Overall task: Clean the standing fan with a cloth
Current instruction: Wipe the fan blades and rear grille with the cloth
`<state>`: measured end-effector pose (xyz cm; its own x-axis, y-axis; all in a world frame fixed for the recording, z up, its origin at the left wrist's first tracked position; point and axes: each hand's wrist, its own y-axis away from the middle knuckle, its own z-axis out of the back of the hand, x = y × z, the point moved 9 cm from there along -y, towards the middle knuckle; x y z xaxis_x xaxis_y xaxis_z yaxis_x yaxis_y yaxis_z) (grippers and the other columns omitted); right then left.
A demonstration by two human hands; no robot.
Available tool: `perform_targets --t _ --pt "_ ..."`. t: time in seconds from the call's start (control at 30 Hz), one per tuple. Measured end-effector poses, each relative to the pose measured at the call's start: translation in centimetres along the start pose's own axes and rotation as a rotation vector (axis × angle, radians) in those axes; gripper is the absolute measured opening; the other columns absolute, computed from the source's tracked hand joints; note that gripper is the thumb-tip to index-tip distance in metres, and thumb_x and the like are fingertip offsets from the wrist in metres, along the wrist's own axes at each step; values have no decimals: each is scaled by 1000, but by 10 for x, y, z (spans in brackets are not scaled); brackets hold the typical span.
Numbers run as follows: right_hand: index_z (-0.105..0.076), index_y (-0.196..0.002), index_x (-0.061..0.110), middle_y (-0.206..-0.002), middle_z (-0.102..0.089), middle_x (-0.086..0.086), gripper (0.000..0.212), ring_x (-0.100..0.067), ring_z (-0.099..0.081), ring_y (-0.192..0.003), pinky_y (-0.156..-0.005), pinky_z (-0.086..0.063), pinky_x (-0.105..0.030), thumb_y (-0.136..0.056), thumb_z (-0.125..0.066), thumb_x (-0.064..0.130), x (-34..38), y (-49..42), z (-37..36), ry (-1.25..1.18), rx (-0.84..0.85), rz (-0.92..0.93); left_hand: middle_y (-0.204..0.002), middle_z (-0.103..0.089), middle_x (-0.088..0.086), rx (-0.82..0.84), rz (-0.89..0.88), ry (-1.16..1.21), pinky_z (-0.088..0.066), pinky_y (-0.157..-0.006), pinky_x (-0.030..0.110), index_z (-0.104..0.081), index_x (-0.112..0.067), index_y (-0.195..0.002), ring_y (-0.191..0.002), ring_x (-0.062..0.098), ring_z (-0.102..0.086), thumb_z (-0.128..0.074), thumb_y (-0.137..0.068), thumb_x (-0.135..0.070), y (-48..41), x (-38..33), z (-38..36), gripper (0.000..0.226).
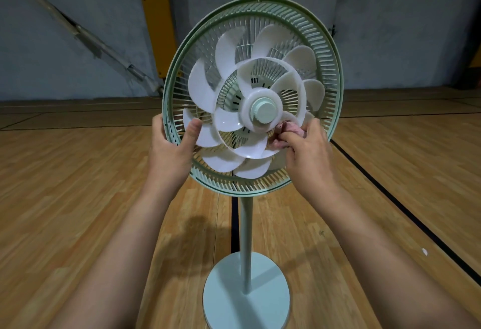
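Fan (250, 147) blades are bare at the front, with no front guard on, and the cloth (292, 129) is at work among them. The right hand (309, 156) has its fingers curled round that one pink, bunched cloth and presses it on a white blade just below and to the right of the hub cap (264, 113). The hub is touching-close, up and left of this grip, and the other blades fan out round it in two rings, an inner and an outer. Some are hidden behind the hands, so I cannot count them.

Across the hub, well apart from the cloth, the left hand (169, 151) clasps the lower left of the green guard rim (170, 86), fingers behind and thumb inside. Whether the thumb touches the nearest outer blade I cannot tell.

My reading is that the next wipe depends on bringing a fresh blade round to the cloth, and the right hand is much the nearer to the hub for that, while the left steadies the head.

Below both grips, one pole (246, 237) runs straight down, the fan's long axis, to one round base (226, 289) on the wooden floor (78, 185).
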<state>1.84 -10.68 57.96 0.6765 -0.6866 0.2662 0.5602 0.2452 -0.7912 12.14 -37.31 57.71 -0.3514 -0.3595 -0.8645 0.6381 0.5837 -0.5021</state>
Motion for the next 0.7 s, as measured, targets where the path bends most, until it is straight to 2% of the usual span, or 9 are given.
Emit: perform_targets --t 0.13,0.27,0.43,0.57,0.7 --pt "-77 -117 12 -110 -45 -9 23 -31 -50 -103 -78 -53 -46 -101 -61 15 -4 -4 7 25 -23 -47 -106 -69 -39 -43 -10 1 -57 -85 38 -49 -79 -98 -98 -4 -70 -66 -73 -94 0 -1 2 34" --pt "-76 -120 11 -109 -45 -11 25 -33 -50 -104 -79 -53 -47 -100 -60 11 -5 -6 12 -2 -44 -59 -111 -73 -31 -55 -12 19 -61 -88 39 -55 -71 -102 -97 -6 -72 -73 -82 -75 -3 5 2 27" --pt "-75 -122 18 -109 -44 -6 30 -26 -50 -96 -73 -53 -44 -99 -56 13 -10 -5 18 -111 -96 -87 -112 -77 -19 -31 -6 43 -64 -89 45 -59 -60 -106 -100 7 -77 -80 -87 -46 -7 12 1 31" --pt "-73 -115 10 -107 -47 -4 26 -16 -50 -85 -66 -52 -37 -91 -66 4 0 4 23 -181 -200 -22 -112 -77 -17 -20 -5 49 -64 -92 49 -59 -57 -109 -102 10 -77 -80 -87 -39 -8 15 0 36" --pt "-73 -107 3 -106 -55 -11 21 -22 -53 -78 -59 -49 -35 -87 -67 3 9 14 18 -165 -225 41 -113 -78 -13 -14 6 70 -64 -93 52 -60 -53 -112 -103 14 -77 -80 -85 -38 -9 17 0 37"
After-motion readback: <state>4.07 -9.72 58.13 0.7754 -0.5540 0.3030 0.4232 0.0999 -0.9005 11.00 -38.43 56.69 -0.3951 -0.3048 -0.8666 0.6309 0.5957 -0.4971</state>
